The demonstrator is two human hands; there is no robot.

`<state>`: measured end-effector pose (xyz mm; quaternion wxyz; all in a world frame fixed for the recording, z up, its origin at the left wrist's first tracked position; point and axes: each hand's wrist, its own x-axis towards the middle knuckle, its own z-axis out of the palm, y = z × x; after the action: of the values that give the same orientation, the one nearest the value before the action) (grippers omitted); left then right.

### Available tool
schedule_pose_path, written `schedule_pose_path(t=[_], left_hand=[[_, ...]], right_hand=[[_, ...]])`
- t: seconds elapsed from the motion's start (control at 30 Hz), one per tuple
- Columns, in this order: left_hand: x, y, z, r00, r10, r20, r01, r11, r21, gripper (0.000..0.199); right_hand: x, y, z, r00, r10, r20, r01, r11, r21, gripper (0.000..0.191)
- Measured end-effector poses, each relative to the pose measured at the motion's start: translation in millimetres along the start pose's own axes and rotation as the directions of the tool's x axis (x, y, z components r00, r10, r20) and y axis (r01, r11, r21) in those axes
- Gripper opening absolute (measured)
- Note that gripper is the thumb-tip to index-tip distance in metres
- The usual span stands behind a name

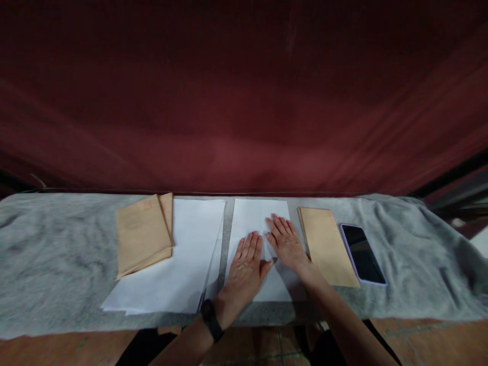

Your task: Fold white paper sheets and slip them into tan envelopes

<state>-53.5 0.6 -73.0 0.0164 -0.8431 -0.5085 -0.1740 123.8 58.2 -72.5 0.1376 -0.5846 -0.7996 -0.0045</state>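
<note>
A white sheet of paper (247, 216) lies in the middle of the grey cloth. My left hand (246, 264) rests flat on its lower middle, palm down, fingers extended, with a dark band on the wrist. Higher and to the right, my right hand (285, 243) presses flat near the sheet's right edge, its fingers slightly spread. Neither hand grips anything. Right of the sheet is a stack of brown envelopes (328, 244). On the left, more white sheets (190, 239) lie in a pile, partly covered by other brown envelopes (143, 234).
A phone with a purple case (364, 254) lies right of the brown envelopes. The grey cloth (57, 254) is wrinkled at both ends. A dark red surface (244, 127) rises behind it, and a tiled floor (438, 343) shows below the front edge.
</note>
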Motion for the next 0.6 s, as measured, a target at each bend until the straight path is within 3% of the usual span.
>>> schedule_pose_path(t=[0.4,0.6], left_hand=[[0.7,-2.1,3.9,0.976,-0.203,-0.081,0.206,0.978,0.029,0.072],[6.0,1.4,4.8,0.974,-0.209,-0.091,0.21,0.978,0.005,0.071]], right_hand=[[-7.2,7.2,4.8,0.965,0.211,-0.153,-0.217,0.976,-0.023,0.056],[-4.7,-1.6,0.9,0.976,0.167,-0.143,-0.161,0.986,0.05,0.058]])
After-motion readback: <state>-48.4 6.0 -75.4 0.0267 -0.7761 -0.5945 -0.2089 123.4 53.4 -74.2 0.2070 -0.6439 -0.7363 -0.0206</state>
